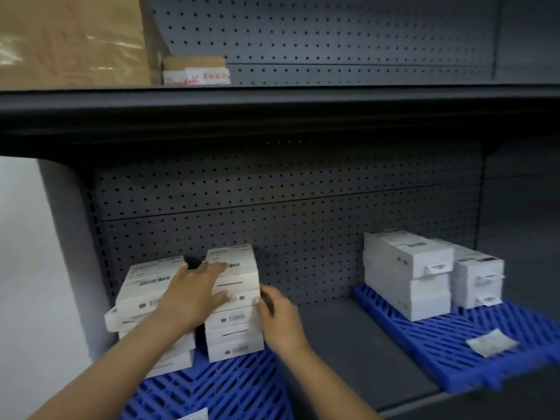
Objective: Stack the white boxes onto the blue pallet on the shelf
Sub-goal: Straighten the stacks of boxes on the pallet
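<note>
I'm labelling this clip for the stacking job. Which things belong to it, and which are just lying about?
Job: left hand, right hand, near box stacks, left blue pallet, far box stacks, right blue pallet.
Lying about: brown carton, taped parcel, paper scrap on the right pallet.

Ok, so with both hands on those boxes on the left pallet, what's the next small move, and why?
Probably shift the left hand onto the left stack and push its upper boxes back square: they jut out leftward over the lower ones, while the right stack looks even.
</note>
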